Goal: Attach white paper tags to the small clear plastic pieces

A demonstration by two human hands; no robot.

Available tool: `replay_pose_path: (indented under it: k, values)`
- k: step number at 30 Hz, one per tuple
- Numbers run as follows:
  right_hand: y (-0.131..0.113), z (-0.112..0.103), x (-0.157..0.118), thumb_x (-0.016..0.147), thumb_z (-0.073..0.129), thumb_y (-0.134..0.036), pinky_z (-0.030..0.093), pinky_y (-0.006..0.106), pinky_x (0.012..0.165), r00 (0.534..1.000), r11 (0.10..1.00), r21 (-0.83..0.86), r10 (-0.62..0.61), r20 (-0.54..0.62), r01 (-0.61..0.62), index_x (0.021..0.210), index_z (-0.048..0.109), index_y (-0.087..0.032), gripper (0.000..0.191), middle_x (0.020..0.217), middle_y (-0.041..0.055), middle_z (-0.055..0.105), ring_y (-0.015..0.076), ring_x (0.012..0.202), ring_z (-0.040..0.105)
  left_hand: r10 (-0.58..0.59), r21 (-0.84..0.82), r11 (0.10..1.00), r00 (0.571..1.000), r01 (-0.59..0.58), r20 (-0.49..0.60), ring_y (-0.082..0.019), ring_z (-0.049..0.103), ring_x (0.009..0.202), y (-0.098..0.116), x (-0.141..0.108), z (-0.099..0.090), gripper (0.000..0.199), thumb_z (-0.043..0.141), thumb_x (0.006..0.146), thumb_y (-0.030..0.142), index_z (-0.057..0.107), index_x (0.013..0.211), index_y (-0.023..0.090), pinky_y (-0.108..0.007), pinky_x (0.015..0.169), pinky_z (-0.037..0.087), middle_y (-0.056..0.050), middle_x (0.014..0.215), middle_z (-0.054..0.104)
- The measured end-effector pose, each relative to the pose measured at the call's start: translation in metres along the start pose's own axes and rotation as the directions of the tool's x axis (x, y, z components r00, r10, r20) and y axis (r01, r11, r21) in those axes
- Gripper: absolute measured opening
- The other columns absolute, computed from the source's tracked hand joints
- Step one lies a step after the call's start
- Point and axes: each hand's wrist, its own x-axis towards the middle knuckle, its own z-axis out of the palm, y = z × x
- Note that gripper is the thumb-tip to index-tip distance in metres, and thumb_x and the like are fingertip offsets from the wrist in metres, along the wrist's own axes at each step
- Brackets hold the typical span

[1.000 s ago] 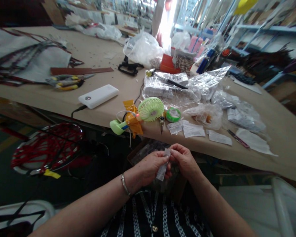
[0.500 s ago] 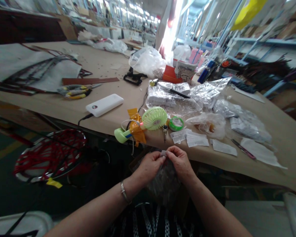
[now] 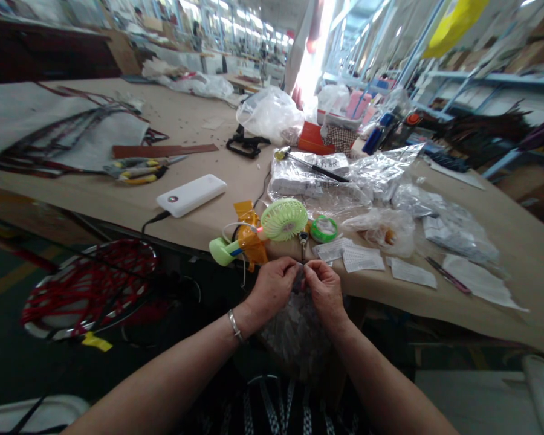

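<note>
My left hand [image 3: 277, 281] and my right hand [image 3: 324, 286] meet just off the table's front edge, thumbs and fingers pinched around a small pale piece [image 3: 300, 280]. It is mostly hidden by the fingertips, and its kind is unclear. Directly above them, a thin metal-tipped tool like a soldering iron [image 3: 303, 239] points down over the edge, its tip at or very near my fingertips. Below my hands, clear plastic bags or pieces [image 3: 294, 335] lie in the shade. Printed white label sheets [image 3: 363, 257] rest on the table to the right of my right hand.
A green fan [image 3: 284, 220] is held by orange tape [image 3: 252, 241] at the edge. Beside it are a green tape roll [image 3: 324, 229] and a white power bank [image 3: 191, 195]. Plastic-wrapped packs [image 3: 308, 175], pliers [image 3: 140, 170] and a pink-handled cutter [image 3: 448, 275] lie about.
Both hands have moved up and forward to the tip of the tool, carrying the small pale piece. Both remain pinched.
</note>
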Motion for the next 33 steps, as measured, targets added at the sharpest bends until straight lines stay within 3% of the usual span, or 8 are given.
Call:
replay_pose_path:
  k: [12,22,29,33]
  values:
    - [0.005,0.002,0.007,0.076,0.059,-0.037,0.039,0.022,0.047,1.000,0.999,0.054,-0.004,-0.022,0.005,0.074,0.053,-0.019,0.019,0.053,-0.0054,0.051,0.0096,0.046,0.047,0.029,0.024,0.999,0.999,-0.029,-0.020,-0.012,0.053,0.058,-0.006,0.009,0.003,0.025,0.047,0.081,0.023,0.065,0.065,0.015,-0.020,0.057,0.037,-0.001,0.061,0.062]
    - [0.003,-0.001,-0.007,0.082,0.054,-0.033,0.042,0.024,0.056,0.995,0.995,-0.013,-0.097,0.005,0.097,0.076,0.053,-0.019,0.014,0.058,-0.0044,0.052,0.0106,0.054,0.051,0.062,-0.072,0.996,0.998,-0.061,0.013,-0.011,0.054,0.059,-0.007,-0.006,0.002,0.026,0.047,0.084,0.026,0.066,0.068,0.016,-0.019,0.058,0.040,0.000,0.063,0.063]
    - [0.009,-0.002,-0.011,0.082,0.054,-0.032,0.042,0.024,0.056,0.996,0.995,-0.023,-0.093,0.009,0.093,0.076,0.054,-0.019,0.015,0.058,-0.0041,0.053,0.0105,0.054,0.051,0.017,-0.116,0.993,0.999,-0.014,0.029,-0.011,0.055,0.060,-0.010,-0.009,0.004,0.024,0.049,0.082,0.024,0.067,0.069,0.016,-0.019,0.059,0.041,-0.001,0.065,0.064]
    - [0.004,-0.006,-0.018,0.083,0.052,-0.029,0.043,0.023,0.055,0.994,0.987,-0.117,-0.106,0.030,0.109,0.081,0.057,-0.019,0.011,0.058,-0.0040,0.054,0.0111,0.054,0.052,-0.035,-0.148,0.988,0.999,0.039,0.029,-0.012,0.057,0.064,-0.013,-0.013,0.005,0.021,0.050,0.080,0.023,0.068,0.071,0.016,-0.020,0.062,0.042,-0.001,0.068,0.066]
